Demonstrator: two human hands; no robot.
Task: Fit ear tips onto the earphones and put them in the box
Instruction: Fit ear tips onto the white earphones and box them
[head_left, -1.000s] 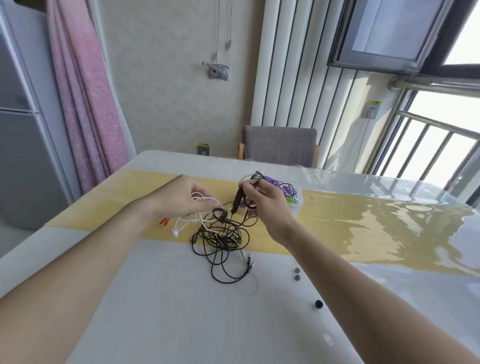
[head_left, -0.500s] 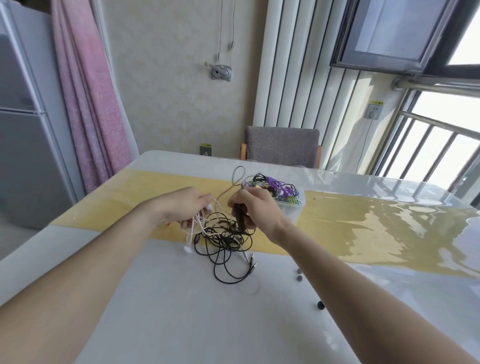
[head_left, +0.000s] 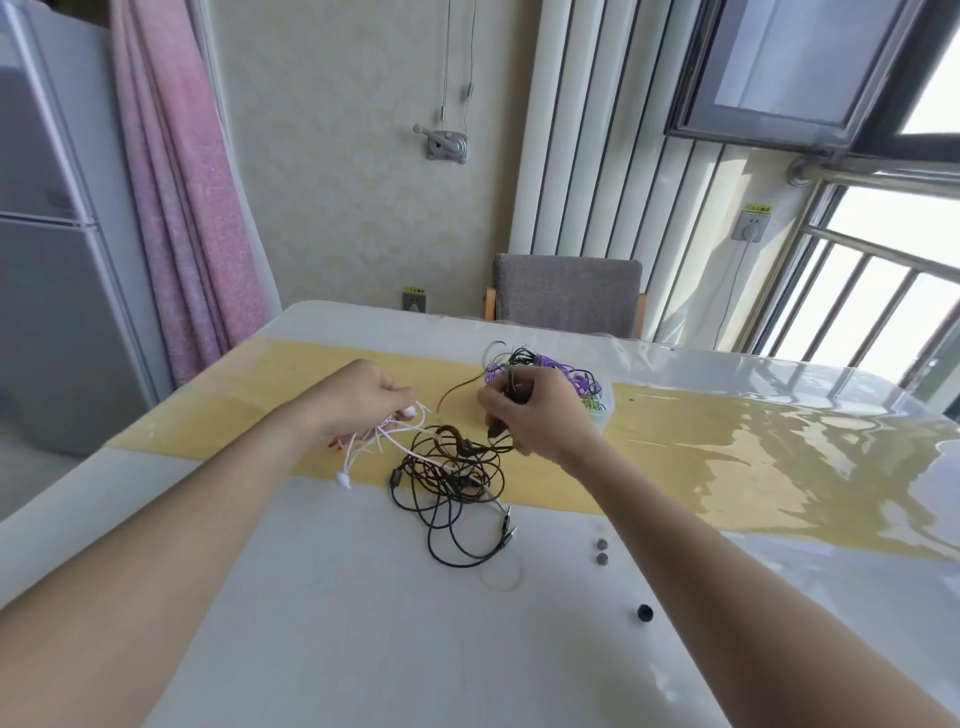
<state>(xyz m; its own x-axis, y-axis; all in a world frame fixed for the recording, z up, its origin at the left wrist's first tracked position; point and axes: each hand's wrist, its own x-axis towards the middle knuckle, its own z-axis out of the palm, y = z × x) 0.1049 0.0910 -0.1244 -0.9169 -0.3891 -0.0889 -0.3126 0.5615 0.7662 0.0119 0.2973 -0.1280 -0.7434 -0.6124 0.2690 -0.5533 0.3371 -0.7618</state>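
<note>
L hand (head_left: 366, 400) grip on white earphones (head_left: 384, 441), R hand (head_left: 540, 410) on black earphones (head_left: 452, 467).

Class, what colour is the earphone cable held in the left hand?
White, gripped by the left hand; seen in the head view.

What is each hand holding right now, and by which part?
The left hand pinches the thin white earphone cable near its earbud. The right hand grips the tangled black earphone cable at its upper end.
</note>
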